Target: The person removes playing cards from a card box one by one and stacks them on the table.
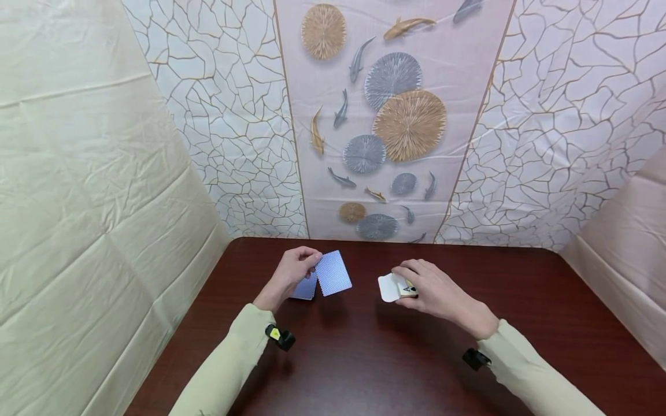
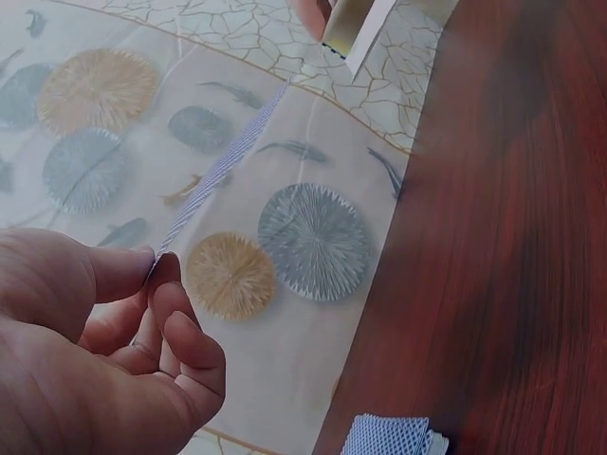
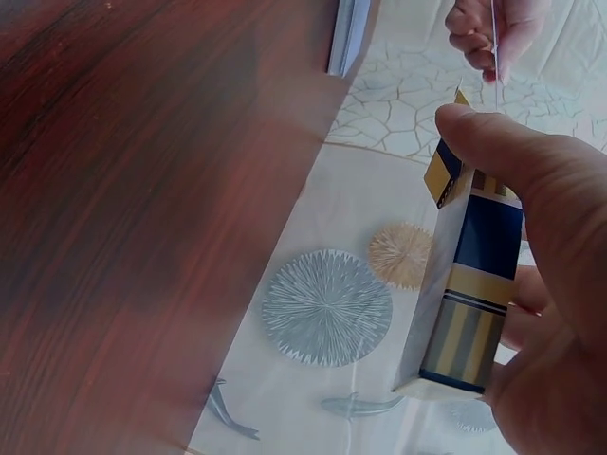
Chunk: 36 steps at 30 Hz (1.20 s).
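Note:
My left hand [image 1: 295, 270] pinches a blue-backed playing card [image 1: 333, 273] between thumb and fingers, raised above the table. Below and behind that hand lies a stack of blue-backed cards [image 1: 306, 288], partly covered by it; the stack's corner [image 2: 389, 436] shows at the bottom of the left wrist view. My right hand [image 1: 432, 289] grips a card box [image 1: 407, 288] held off the table, its white flap [image 1: 388, 288] standing open toward the left. In the right wrist view the box [image 3: 474, 294] has navy and gold stripes on its narrow side, with the thumb near its open end.
A dark reddish-brown wooden table [image 1: 364, 358] lies under both hands. Behind it hangs a patterned cloth [image 1: 374, 190] with fish and round leaf shapes, and a plain cream cloth [image 1: 93, 231] hangs at the left. Each wrist wears a small black camera.

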Motion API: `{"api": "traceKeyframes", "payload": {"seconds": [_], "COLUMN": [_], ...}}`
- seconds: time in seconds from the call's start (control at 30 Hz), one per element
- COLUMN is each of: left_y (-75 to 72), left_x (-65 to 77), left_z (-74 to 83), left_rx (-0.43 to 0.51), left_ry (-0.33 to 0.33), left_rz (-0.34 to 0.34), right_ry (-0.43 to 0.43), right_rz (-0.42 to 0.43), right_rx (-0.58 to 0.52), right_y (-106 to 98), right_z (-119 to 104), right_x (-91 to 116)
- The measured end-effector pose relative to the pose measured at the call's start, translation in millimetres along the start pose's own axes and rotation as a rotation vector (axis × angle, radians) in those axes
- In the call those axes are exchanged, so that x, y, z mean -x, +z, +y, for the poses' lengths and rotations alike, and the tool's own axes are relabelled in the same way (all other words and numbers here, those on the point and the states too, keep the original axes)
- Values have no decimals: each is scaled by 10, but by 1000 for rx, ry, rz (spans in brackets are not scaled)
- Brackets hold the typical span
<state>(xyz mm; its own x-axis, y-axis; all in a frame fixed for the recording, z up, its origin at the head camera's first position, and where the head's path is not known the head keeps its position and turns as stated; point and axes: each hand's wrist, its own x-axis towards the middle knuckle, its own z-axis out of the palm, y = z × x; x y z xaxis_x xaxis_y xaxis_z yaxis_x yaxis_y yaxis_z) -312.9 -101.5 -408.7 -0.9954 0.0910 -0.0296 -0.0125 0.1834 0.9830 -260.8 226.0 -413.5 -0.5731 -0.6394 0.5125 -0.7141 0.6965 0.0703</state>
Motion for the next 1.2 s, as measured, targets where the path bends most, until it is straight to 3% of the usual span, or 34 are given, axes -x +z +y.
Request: {"api": "traceKeyframes", "payload": {"seconds": [0.67,1.2], "left_y": [-248,-416], "left_x": [-175,-375], "left_z": [-199,-380], "left_rx": [-114,-132], "left_ry": [-71,-162], "left_rz": [43,95], "right_ry": [18,-11], "right_rz": [-40,-85], "right_rx": [4,50], "right_y": [-123,-157], "right_z": [104,176], "right_x": [124,228]}}
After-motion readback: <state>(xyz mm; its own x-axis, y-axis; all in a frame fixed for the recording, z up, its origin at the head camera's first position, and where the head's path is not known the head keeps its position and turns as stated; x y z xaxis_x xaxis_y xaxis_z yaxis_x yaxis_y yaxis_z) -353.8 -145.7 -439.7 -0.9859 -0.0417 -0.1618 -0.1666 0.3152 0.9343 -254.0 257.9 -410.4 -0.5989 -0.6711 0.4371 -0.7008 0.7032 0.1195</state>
